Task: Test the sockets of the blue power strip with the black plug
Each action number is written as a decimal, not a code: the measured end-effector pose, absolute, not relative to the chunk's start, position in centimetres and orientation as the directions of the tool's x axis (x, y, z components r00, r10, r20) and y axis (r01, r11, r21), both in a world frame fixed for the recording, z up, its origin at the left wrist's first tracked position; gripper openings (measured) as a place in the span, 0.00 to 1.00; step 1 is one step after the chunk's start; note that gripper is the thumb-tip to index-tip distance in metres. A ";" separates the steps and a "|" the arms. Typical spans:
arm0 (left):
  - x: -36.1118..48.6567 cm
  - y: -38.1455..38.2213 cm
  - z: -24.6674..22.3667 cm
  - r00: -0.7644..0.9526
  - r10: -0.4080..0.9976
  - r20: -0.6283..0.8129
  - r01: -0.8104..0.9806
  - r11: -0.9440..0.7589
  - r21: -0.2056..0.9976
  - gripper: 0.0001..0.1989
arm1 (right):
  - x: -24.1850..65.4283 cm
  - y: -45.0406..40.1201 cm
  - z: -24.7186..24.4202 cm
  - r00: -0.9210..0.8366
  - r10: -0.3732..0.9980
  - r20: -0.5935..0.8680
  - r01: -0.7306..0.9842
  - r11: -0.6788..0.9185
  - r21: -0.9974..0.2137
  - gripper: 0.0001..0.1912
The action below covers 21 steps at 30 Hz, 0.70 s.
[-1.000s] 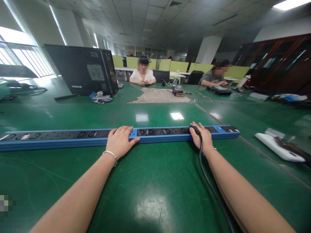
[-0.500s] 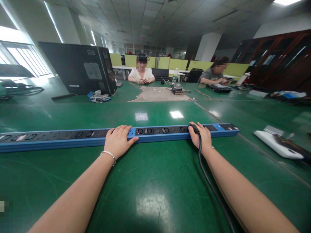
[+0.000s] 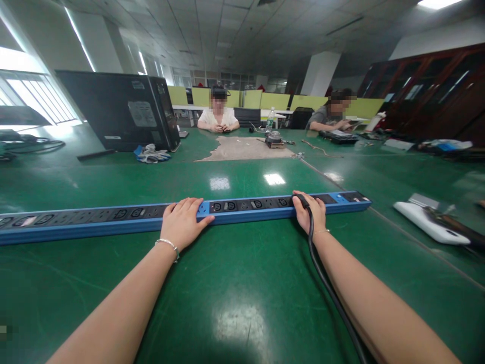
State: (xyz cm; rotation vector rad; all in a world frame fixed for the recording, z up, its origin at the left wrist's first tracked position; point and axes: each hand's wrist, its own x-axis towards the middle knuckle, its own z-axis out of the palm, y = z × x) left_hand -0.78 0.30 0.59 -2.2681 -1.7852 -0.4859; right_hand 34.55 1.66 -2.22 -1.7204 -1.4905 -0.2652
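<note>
A long blue power strip (image 3: 248, 218) with a row of black sockets lies across the green table, running out of view at the left edge. My left hand (image 3: 182, 223) is closed over its middle, fingers across the top and thumb along the front side. Toward the strip's right end, my right hand (image 3: 313, 215) grips a black power plug (image 3: 300, 200) at the sockets. How deep the plug sits is hidden by the fingers. From the plug a black cable (image 3: 322, 273) runs down beside my right forearm.
A black computer case (image 3: 113, 111) stands at the back left, with gloves (image 3: 151, 153) beside it. A white device (image 3: 430, 222) lies to the right of the strip. Across the table sit two people, near a water bottle (image 3: 270, 120) and a bare cardboard-coloured patch (image 3: 242, 149).
The whole view has shifted slightly to one side. Both hands keep their places on the strip and the plug.
</note>
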 end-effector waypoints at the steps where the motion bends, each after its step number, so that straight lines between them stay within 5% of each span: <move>1: -0.8 0.3 0.6 0.209 0.899 0.385 0.970 -0.242 0.038 0.29 | 34.5 1.7 -2.1 0.272 0.720 0.638 0.888 0.068 -0.455 0.18; 8: -0.9 0.4 0.6 0.213 0.898 0.386 0.968 -0.246 0.039 0.30 | 37.6 1.6 -0.2 0.578 0.460 0.674 0.671 0.203 -0.714 0.26; 21: -0.9 0.4 0.6 0.205 0.905 0.372 0.974 -0.225 0.012 0.29 | 47.0 2.1 -1.8 0.461 0.677 0.573 0.768 0.018 -0.640 0.21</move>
